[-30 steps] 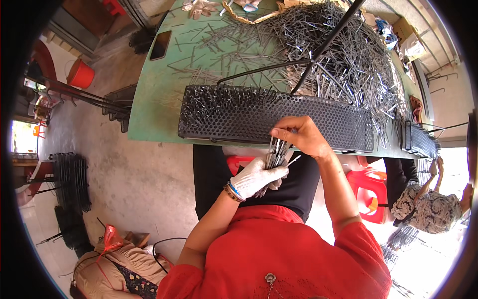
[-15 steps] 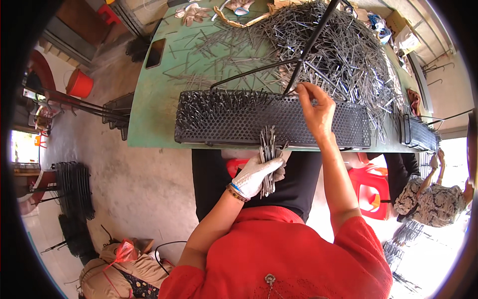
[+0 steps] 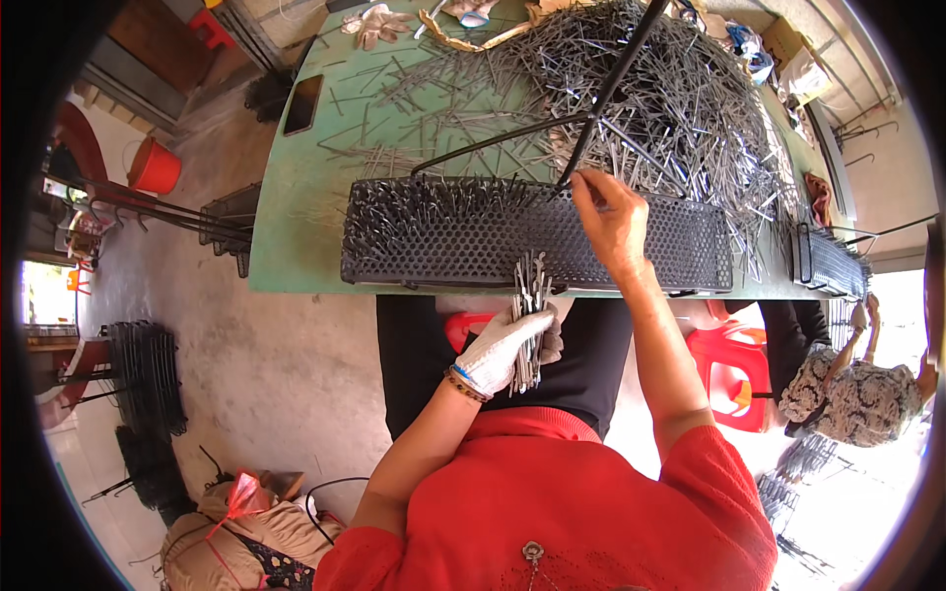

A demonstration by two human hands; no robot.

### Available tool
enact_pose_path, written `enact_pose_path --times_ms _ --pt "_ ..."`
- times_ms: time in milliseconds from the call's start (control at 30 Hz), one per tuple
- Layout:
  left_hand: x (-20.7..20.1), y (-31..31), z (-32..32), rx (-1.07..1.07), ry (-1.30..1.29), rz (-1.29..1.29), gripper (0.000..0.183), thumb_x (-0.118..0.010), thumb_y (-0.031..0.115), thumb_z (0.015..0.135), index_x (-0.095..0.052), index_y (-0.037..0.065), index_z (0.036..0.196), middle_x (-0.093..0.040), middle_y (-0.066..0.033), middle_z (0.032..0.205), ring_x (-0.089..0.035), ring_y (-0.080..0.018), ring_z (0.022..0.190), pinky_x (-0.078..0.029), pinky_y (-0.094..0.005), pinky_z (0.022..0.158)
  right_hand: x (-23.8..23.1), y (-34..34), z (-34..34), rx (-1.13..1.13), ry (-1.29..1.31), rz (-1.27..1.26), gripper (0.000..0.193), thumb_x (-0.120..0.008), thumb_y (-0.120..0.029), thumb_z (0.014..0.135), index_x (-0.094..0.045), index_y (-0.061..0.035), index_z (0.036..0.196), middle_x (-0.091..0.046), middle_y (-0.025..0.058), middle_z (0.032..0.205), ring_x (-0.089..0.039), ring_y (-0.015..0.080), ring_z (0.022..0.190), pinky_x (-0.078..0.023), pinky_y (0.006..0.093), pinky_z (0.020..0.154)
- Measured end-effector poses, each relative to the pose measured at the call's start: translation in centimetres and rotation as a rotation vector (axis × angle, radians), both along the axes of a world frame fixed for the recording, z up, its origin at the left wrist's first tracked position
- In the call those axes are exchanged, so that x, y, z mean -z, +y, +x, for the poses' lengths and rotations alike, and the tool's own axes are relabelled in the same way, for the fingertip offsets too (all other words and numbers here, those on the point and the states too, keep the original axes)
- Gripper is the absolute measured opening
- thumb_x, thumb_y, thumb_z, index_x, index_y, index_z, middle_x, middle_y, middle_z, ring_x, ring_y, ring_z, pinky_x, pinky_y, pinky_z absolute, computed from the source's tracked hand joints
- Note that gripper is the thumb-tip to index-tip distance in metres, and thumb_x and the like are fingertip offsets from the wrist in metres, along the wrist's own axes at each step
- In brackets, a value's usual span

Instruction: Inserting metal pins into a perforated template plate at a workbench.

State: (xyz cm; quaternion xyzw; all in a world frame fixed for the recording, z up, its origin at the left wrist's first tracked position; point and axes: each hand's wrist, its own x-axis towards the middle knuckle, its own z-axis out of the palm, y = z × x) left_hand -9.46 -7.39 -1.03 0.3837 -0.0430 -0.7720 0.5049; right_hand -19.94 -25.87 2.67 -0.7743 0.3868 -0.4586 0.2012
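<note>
My left hand (image 3: 510, 347), in a white glove, is closed around an upright bundle of thin grey metal pins (image 3: 532, 295) below the table's near edge. Above it lies a long black perforated metal rack (image 3: 443, 241), its holes in even rows. Pins (image 3: 414, 212) stand close together in the left part and along the upper edge. My bare right hand (image 3: 613, 219) is over the rack's upper edge, thumb and fingers pinched beside a black rod (image 3: 621, 69) of its frame. Whatever is between those fingertips is too small to make out.
A large heap of loose pins (image 3: 680, 108) covers the back right of the green table (image 3: 305, 217). A phone (image 3: 303, 104) and gloves (image 3: 377, 26) lie at the far left. Another person (image 3: 852, 394) sits to the right by a second rack (image 3: 833, 263). A red stool (image 3: 734, 369) stands nearby.
My right hand has shifted a little to the left along the rack's upper edge, its fingers still pinched. My left hand stays almost in place with its bundle of pins.
</note>
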Motion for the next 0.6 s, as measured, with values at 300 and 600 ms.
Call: enact_pose_path --times_ms 300,600 --pt "-0.6 0.0 0.1 0.019 -0.031 0.032 0.018 -0.063 0.018 0.094 -0.063 0.004 0.105 -0.068 -0.0056 0.085 -0.068 -0.0163 0.072 -0.059 -0.0297 0.064 1.4 -0.2 0.2 -0.052 0.202 -0.089 0.013 -0.072 -0.011 0.085 -0.071 -0.0005 0.093 -0.068 0.0111 0.082 -0.062 0.0205 0.061 -0.049 0.031 0.056" --pt "-0.8 0.1 0.7 0.015 -0.022 -0.071 0.02 -0.063 0.02 0.094 -0.063 0.005 0.107 -0.067 -0.0044 0.087 -0.068 -0.0148 0.073 -0.058 -0.0282 0.065 -1.5 2.2 -1.6 -0.231 0.181 0.363 0.022 -0.071 -0.018 0.088 -0.071 0.0015 0.099 -0.067 0.0087 0.085 -0.058 0.0136 0.065 -0.048 0.0299 0.061"
